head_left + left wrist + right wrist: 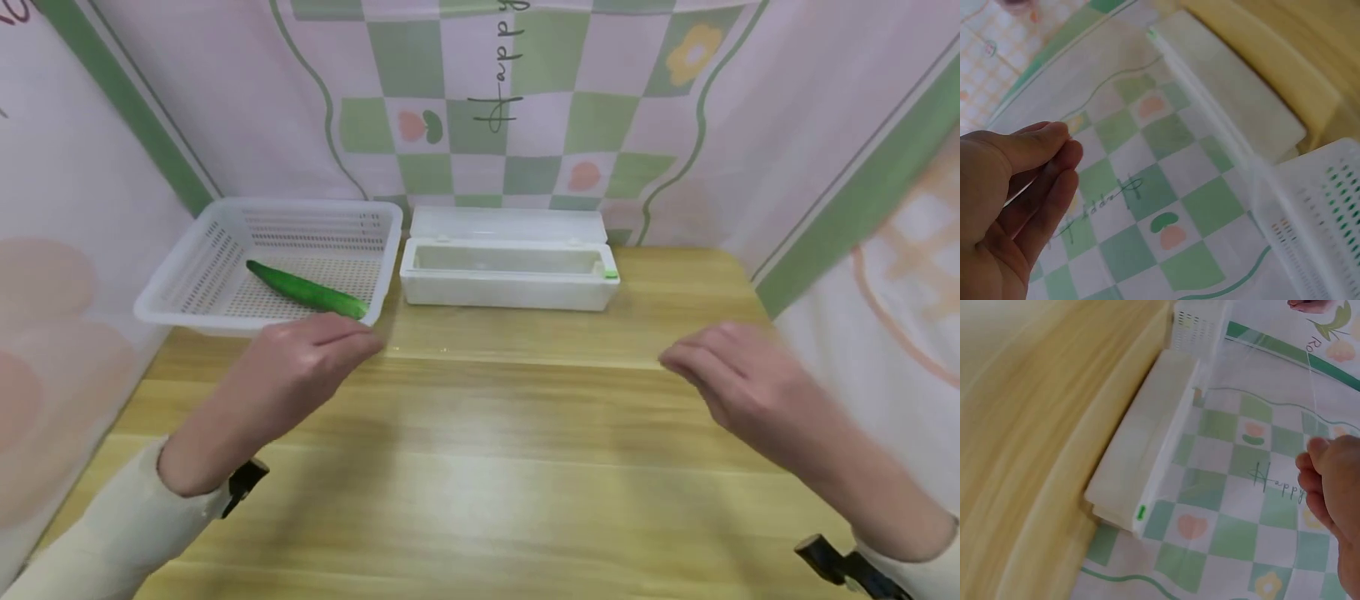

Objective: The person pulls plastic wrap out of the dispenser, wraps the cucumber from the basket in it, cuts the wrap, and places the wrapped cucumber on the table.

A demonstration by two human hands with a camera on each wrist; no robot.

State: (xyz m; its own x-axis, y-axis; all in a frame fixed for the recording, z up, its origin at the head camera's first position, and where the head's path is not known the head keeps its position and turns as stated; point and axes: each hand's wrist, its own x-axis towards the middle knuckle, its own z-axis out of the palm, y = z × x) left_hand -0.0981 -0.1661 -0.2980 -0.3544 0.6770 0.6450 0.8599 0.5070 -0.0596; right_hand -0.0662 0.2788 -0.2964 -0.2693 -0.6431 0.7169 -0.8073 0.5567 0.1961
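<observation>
Both hands are raised over the wooden table, wide apart, with thumbs brought against the fingers. My left hand (315, 358) pinches one side of a clear, thin plastic film; in the head view it overlaps the near right corner of the white basket (161, 308). At the other side, my right hand (738, 375) pinches the film (1312, 394), whose fine edge runs up from the fingertips in the right wrist view. Beyond the hands stands a long white film dispenser box (510, 292), its lid (510, 225) raised and a small green piece (611, 274) at its right end.
A green cucumber (307, 292) lies in the perforated basket at the back left. Patterned cloth (480, 100) hangs behind the table (480, 500) and along both sides. The dispenser box stands close to the basket and the back cloth.
</observation>
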